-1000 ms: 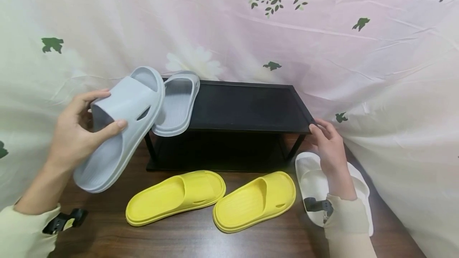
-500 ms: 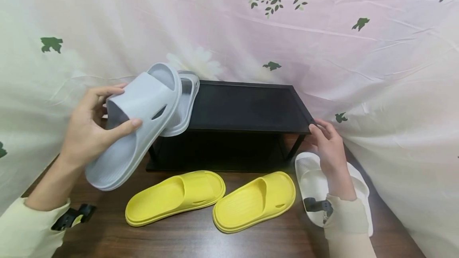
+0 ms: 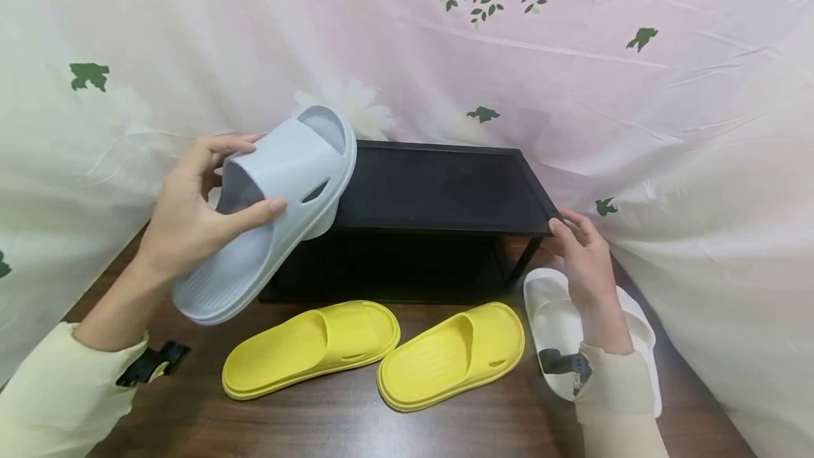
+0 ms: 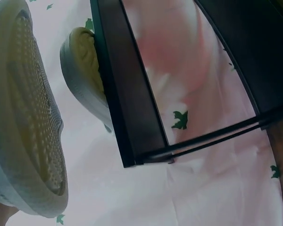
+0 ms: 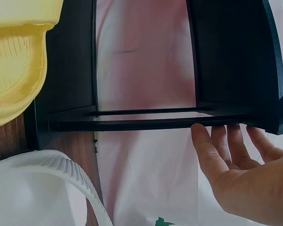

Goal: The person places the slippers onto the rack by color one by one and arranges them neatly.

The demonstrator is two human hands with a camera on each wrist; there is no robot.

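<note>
My left hand (image 3: 193, 214) grips a light grey slide slipper (image 3: 295, 161) by its strap, thumb on the near side, toe tilted up toward the back. It is raised at the left end of a low black two-tier shoe rack (image 3: 439, 189). A second grey slipper (image 4: 80, 77) lies on the rack's top shelf, mostly hidden behind the held one in the head view. The held slipper's textured sole fills the left of the left wrist view. At the rack's front right corner, my right hand (image 3: 585, 260) pinches the shelf edge, thumb above and fingers (image 5: 210, 150) below.
Two yellow slippers (image 3: 280, 355) lie side by side on the brown wooden floor (image 3: 305, 430) before the rack. White slippers (image 3: 553, 324) sit at the right, partly under my right forearm. A printed cloth (image 3: 413, 76) hangs behind and along both sides.
My left hand has carried the grey slipper to the right and slightly up, so it now covers most of the second grey slipper. The right hand stays at the rack corner.
</note>
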